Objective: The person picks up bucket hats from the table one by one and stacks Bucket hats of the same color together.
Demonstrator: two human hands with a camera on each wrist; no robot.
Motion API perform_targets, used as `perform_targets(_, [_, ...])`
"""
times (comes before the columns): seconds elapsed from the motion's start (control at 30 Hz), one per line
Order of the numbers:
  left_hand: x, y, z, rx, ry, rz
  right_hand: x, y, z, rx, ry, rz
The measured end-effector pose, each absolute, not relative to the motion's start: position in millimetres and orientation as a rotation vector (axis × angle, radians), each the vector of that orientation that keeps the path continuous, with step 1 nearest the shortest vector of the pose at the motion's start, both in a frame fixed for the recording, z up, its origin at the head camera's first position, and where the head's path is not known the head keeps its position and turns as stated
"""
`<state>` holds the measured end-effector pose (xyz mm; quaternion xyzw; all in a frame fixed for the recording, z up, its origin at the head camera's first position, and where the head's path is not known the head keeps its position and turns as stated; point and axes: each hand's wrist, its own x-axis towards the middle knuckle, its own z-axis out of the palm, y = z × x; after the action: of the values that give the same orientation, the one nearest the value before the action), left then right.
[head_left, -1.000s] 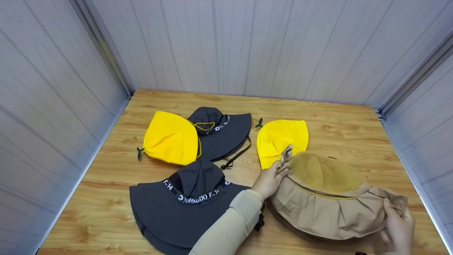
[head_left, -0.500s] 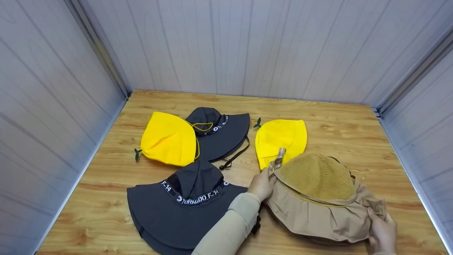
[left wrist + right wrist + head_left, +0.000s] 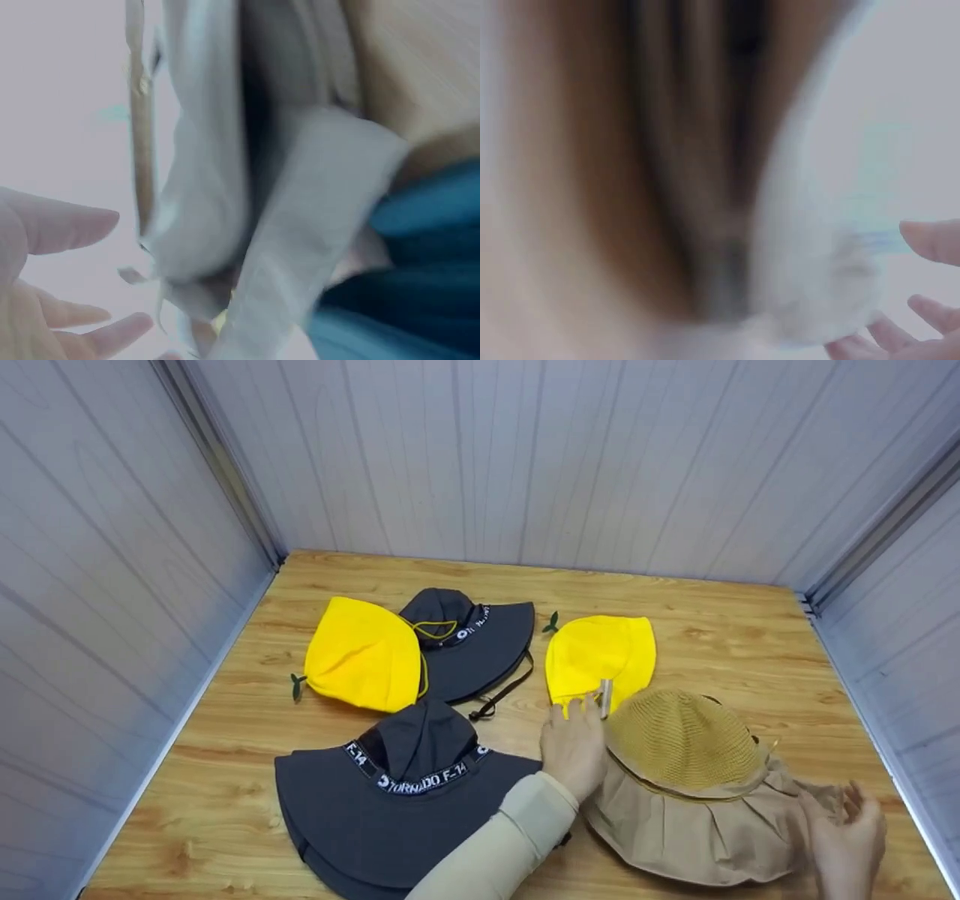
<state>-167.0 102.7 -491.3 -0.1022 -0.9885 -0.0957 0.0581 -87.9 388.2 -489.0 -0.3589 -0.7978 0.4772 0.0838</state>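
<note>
A beige sun hat [image 3: 682, 742] with a ribbed tan crown and a pleated brim lies on the right part of the table. At its left side is my left hand [image 3: 574, 750], fingers extended, next to an upright ribbon end of the hat. The left wrist view shows that hand's thumb and fingers [image 3: 64, 225] apart, beside the hat's pale fabric. My right hand [image 3: 847, 832] is by the brim's right end, its fingers spread and loosely bent. In the right wrist view the hat's fabric [image 3: 810, 255] is blurred, and nothing sits between thumb and fingers.
A yellow hat [image 3: 596, 652] with a green sprout lies behind the beige one. Another yellow hat [image 3: 364, 656] overlaps a dark grey hat [image 3: 480, 656] at back left. A larger dark grey hat [image 3: 412, 825] lies front left, under my left forearm. Walls [image 3: 495, 457] enclose the table.
Both hands have let go of the beige hat's brim ends. The hat, first tilted and moved leftward, now lies on the table. The right hand has moved outward to the right.
</note>
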Motion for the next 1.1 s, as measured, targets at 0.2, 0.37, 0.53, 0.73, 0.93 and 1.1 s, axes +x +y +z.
perform_targets(0.2, [-149, 122, -498, -0.519, -3.113, -0.028, -111, 340, -468, -0.539, -2.783, 1.234])
perform_targets(0.37, [-150, 126, -507, -0.468, -3.213, 0.084, -145, 303, -480, -0.289, -3.180, 1.146])
perform_targets(0.53, [-151, 129, -514, -0.473, -3.321, 0.101, -159, 291, -495, -0.433, -3.359, 1.076])
perform_targets(0.73, [-152, 133, -522, -0.466, -3.428, 0.095, -163, 292, -506, -0.524, -3.400, 1.078])
perform_targets(0.93, [-154, 131, -528, -0.463, -3.427, 0.073, -166, 289, -514, -0.553, -3.428, 1.052])
perform_targets(1.1, [-155, 130, -531, -0.463, -3.423, 0.075, -169, 288, -520, -0.568, -3.436, 1.034])
